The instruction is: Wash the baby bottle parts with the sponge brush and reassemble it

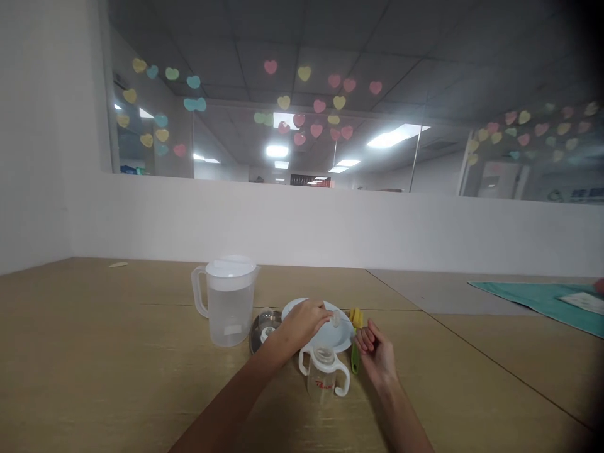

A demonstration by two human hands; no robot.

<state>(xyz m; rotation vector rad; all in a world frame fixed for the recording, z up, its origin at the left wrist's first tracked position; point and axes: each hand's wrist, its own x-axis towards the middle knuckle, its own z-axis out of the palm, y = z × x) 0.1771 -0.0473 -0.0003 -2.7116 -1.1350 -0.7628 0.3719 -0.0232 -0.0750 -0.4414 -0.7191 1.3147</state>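
My left hand (306, 322) reaches over a white plate (340, 343) and pinches a small clear piece (335, 318) at its fingertips. It looks like a soft bottle part, too small to make out fully. To the right of the plate is my right hand (377, 353), fingers curled in; whether they hold anything is hidden. Just left of it lies a brush with a yellow sponge head (356, 316) and green handle (355, 360). In front of the plate stands an uncapped clear baby bottle (321, 380) with white handles and red lettering.
A lidded translucent pitcher (230, 311) stands left of the plate. Beside it, a round metal tray (255, 340), partly behind my left arm, holds a clear dome-shaped piece (267, 316) and a white ring-like part (267, 333). A teal cloth (523, 299) lies far right.
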